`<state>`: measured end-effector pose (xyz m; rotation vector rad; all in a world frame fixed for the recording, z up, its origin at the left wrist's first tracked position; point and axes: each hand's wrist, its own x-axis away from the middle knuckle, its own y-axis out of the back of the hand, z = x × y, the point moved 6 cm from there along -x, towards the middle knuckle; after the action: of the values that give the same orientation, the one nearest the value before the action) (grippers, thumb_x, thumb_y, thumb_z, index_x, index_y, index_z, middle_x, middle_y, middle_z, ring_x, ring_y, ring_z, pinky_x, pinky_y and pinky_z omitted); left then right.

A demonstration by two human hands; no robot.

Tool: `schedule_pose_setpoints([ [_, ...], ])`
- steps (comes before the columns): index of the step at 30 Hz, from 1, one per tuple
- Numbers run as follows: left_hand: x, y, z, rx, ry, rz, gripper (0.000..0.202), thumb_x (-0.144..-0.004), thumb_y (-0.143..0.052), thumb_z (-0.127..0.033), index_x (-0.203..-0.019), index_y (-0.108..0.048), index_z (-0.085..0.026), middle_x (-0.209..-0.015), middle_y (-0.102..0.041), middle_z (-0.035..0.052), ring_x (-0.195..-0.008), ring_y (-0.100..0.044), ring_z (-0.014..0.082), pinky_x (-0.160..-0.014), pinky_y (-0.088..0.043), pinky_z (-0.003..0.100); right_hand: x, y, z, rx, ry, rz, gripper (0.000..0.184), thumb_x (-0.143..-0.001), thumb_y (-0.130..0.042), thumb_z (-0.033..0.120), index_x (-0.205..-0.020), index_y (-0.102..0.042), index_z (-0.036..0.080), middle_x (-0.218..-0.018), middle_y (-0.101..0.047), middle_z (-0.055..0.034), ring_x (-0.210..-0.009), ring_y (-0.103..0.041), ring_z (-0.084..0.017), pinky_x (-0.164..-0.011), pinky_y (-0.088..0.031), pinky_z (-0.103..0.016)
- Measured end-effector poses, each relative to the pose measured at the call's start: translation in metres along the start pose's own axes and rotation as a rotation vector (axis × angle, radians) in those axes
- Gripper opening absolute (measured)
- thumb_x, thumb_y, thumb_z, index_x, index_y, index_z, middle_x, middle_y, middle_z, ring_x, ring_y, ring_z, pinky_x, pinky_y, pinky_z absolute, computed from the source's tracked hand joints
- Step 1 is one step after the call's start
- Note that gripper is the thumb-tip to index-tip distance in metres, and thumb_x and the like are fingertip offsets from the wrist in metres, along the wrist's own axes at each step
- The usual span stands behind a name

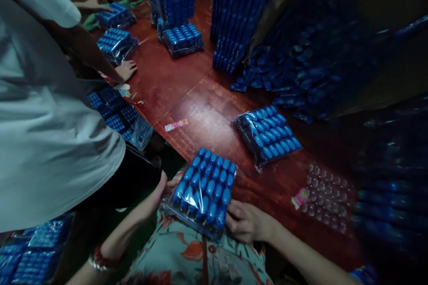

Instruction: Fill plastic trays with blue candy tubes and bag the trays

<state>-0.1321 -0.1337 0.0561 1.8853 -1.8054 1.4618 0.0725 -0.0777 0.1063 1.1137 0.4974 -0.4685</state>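
A clear plastic bag holding a tray of blue capped items (205, 189) sits at the near edge of the red-brown table (187, 80), against my body. My left hand (163, 191) grips its left side, fingers curled behind the bag. My right hand (245, 221) clutches its lower right corner with bent fingers. A second bagged tray of blue items (267, 134) lies on the table just beyond, to the right.
An empty clear blister tray (326, 196) with a pink label lies at the right. Tall stacks and a loose heap of blue items (244, 13) stand at the back. A person in a white shirt (40, 111) stands left, a hand (126, 70) on the table near more bagged trays (117, 44).
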Motion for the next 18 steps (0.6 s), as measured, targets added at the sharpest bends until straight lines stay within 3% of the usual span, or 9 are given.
schedule_pose_setpoints([
  [2, -0.008, -0.003, -0.013, 0.004, 0.100, 0.049, 0.065, -0.076, -0.049, -0.068, -0.108, -0.061, -0.014, -0.099, -0.067, 0.0112, -0.091, -0.064, 0.0238, -0.080, -0.049, 0.033, -0.003, -0.001, -0.006, -0.056, 0.055, 0.057, 0.028, -0.087, -0.037, 0.008, -0.091, -0.062, 0.020, -0.074, -0.062, -0.0039, -0.081, -0.060, -0.015, -0.080, -0.055, -0.028],
  [4, -0.019, -0.005, -0.028, -0.029, 0.094, 0.050, 0.057, -0.072, -0.067, -0.053, -0.115, -0.057, -0.015, -0.106, -0.066, 0.0090, -0.093, -0.064, 0.0208, -0.081, -0.049, 0.030, -0.007, -0.004, -0.012, -0.112, 0.088, 0.093, 0.029, -0.086, -0.038, 0.006, -0.094, -0.062, 0.021, -0.075, -0.062, -0.0022, -0.079, -0.061, -0.015, -0.081, -0.054, -0.029],
  [7, -0.035, -0.012, -0.038, -0.097, 0.091, 0.071, 0.070, -0.064, -0.078, -0.031, -0.127, -0.049, -0.018, -0.116, -0.063, 0.0083, -0.099, -0.063, 0.0217, -0.086, -0.049, 0.032, -0.012, -0.010, -0.016, -0.120, 0.177, 0.141, 0.026, -0.087, -0.040, 0.007, -0.087, -0.062, 0.020, -0.077, -0.062, -0.0024, -0.074, -0.061, -0.014, -0.078, -0.055, -0.029],
  [10, -0.042, -0.019, -0.040, -0.097, 0.069, 0.117, 0.079, -0.065, -0.077, -0.022, -0.135, -0.040, -0.021, -0.121, -0.060, 0.0093, -0.103, -0.062, 0.0249, -0.089, -0.049, 0.037, -0.012, -0.009, -0.025, -0.092, 0.253, 0.179, 0.027, -0.088, -0.040, 0.008, -0.081, -0.062, 0.023, -0.078, -0.063, -0.0011, -0.072, -0.061, -0.012, -0.076, -0.055, -0.027],
  [13, -0.040, -0.017, -0.049, -0.052, -0.036, 0.154, 0.077, -0.067, -0.074, -0.021, -0.135, -0.040, -0.021, -0.123, -0.060, 0.0095, -0.104, -0.061, 0.0267, -0.091, -0.048, 0.039, -0.014, 0.016, -0.057, 0.006, 0.047, -0.032, 0.023, -0.087, -0.046, 0.014, -0.080, -0.062, 0.027, -0.080, -0.063, 0.0026, -0.077, -0.062, -0.011, -0.074, -0.056, -0.025],
  [16, -0.034, -0.010, -0.058, 0.000, -0.124, 0.160, 0.075, -0.063, -0.076, -0.021, -0.132, -0.046, -0.019, -0.119, -0.063, 0.0102, -0.103, -0.062, 0.0292, -0.091, -0.049, 0.039, -0.010, 0.050, -0.089, 0.185, -0.301, -0.374, 0.019, -0.084, -0.051, 0.012, -0.088, -0.063, 0.027, -0.090, -0.062, -0.0010, -0.086, -0.060, -0.014, -0.076, -0.054, -0.032],
  [18, -0.033, -0.005, -0.064, 0.031, -0.185, 0.134, 0.078, -0.060, -0.078, -0.022, -0.131, -0.047, -0.019, -0.118, -0.063, 0.0104, -0.104, -0.062, 0.0306, -0.090, -0.049, 0.039, -0.006, 0.061, -0.096, 0.238, -0.564, -0.579, 0.016, -0.082, -0.055, 0.013, -0.090, -0.064, 0.024, -0.093, -0.062, -0.0044, -0.090, -0.059, -0.018, -0.082, -0.051, -0.038],
])
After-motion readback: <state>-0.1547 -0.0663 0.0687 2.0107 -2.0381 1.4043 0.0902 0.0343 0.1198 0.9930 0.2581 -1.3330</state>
